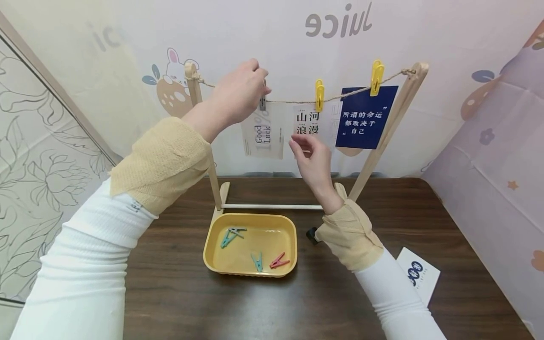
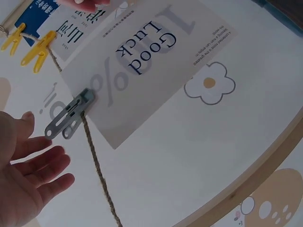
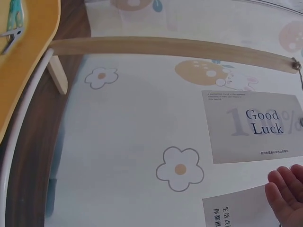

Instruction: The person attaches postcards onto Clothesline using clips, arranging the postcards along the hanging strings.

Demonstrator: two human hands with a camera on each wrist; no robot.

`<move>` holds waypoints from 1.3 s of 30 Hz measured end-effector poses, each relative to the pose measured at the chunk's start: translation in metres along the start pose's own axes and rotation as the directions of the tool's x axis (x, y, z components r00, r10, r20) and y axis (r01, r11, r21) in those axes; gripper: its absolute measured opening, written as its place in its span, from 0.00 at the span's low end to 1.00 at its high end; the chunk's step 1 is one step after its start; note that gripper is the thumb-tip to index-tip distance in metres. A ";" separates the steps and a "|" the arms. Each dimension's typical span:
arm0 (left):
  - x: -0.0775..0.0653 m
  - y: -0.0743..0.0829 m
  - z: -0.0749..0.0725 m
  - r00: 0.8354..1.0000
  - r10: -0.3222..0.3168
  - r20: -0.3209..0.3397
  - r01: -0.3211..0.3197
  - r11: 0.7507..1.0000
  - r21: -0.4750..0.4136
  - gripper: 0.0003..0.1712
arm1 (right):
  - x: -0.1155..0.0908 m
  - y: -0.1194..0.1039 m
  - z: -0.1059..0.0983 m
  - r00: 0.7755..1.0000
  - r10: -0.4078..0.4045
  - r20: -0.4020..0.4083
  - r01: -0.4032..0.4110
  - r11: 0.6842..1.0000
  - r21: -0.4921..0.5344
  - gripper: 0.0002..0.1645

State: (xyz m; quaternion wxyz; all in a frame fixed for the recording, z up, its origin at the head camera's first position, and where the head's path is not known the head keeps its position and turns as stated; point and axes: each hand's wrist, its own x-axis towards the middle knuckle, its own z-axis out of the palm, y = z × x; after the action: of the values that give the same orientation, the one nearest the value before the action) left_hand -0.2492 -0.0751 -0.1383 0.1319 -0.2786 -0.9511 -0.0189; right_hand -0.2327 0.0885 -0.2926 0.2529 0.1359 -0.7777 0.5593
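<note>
A grey clothes peg (image 2: 71, 113) clips the pale "Good Luck" card (image 1: 264, 137) to a twine line (image 1: 293, 102). Beside that peg is my left hand (image 1: 242, 92), its fingers parted in the left wrist view; a fingertip is at or very near the peg's end, and nothing is pinched. My right hand (image 1: 314, 158) hangs in front of a white card with Chinese characters (image 1: 308, 123), fingers loosely bent and holding nothing. A yellow peg (image 1: 319, 96) fastens that white card. Further right, another yellow peg (image 1: 376, 78) holds a dark blue card (image 1: 366, 120).
The line spans two wooden posts (image 1: 384, 130) joined by a white bar (image 1: 272, 206). In front, a yellow tray (image 1: 208, 250) contains several pegs, teal and pink among them. Another white card (image 1: 418, 274) lies on the dark wooden table (image 1: 178, 288), right of my right sleeve.
</note>
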 end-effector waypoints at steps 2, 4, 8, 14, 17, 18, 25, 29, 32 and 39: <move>-0.003 0.000 0.003 0.998 -0.009 -0.066 0.008 1.000 -0.021 0.21 | -0.006 -0.004 -0.002 1.000 0.002 -0.005 -0.002 1.000 0.016 0.12; -0.006 0.000 0.006 0.990 -0.025 -0.140 0.018 0.999 -0.046 0.22 | -0.013 -0.013 -0.004 1.000 0.004 -0.012 -0.004 1.000 0.016 0.12; -0.012 0.001 0.013 0.955 -0.051 -0.292 0.025 0.996 -0.091 0.21 | -0.025 -0.023 -0.008 1.000 -0.001 -0.030 0.001 1.000 0.004 0.11; -0.021 0.001 0.019 0.905 -0.094 -0.414 0.037 0.989 -0.143 0.17 | -0.035 0.006 -0.010 0.999 -0.020 -0.045 0.019 1.000 -0.011 0.11; -0.028 0.001 0.023 0.890 -0.094 -0.446 0.032 0.989 -0.146 0.15 | -0.042 0.013 -0.010 0.997 -0.048 -0.057 0.048 0.999 -0.007 0.10; -0.031 0.001 0.024 0.887 -0.092 -0.453 0.030 0.990 -0.141 0.15 | -0.045 0.015 -0.011 0.996 -0.055 -0.065 0.055 0.998 -0.001 0.10; -0.046 0.001 0.033 0.863 -0.096 -0.496 0.043 0.992 -0.118 0.15 | -0.062 0.024 -0.014 0.990 -0.083 -0.113 0.081 0.996 -0.030 0.08; -0.055 0.002 0.039 0.836 -0.085 -0.543 0.023 0.993 -0.119 0.14 | -0.070 0.029 -0.015 0.990 -0.088 -0.110 0.085 0.996 -0.034 0.08; -0.062 0.004 0.045 0.820 -0.072 -0.568 0.006 0.993 -0.117 0.13 | -0.076 0.031 -0.017 0.991 -0.065 -0.114 0.063 0.998 -0.022 0.08; -0.080 0.008 0.059 0.809 -0.071 -0.584 -0.016 0.990 -0.142 0.12 | -0.089 0.037 -0.017 0.991 -0.012 -0.131 0.010 1.000 -0.015 0.09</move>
State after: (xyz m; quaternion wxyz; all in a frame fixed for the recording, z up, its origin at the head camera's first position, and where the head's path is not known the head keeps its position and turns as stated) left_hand -0.1943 -0.1038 -0.2161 0.3992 -0.2538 -0.8640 -0.1727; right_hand -0.1722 0.1111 -0.3668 0.3076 0.1015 -0.7626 0.5599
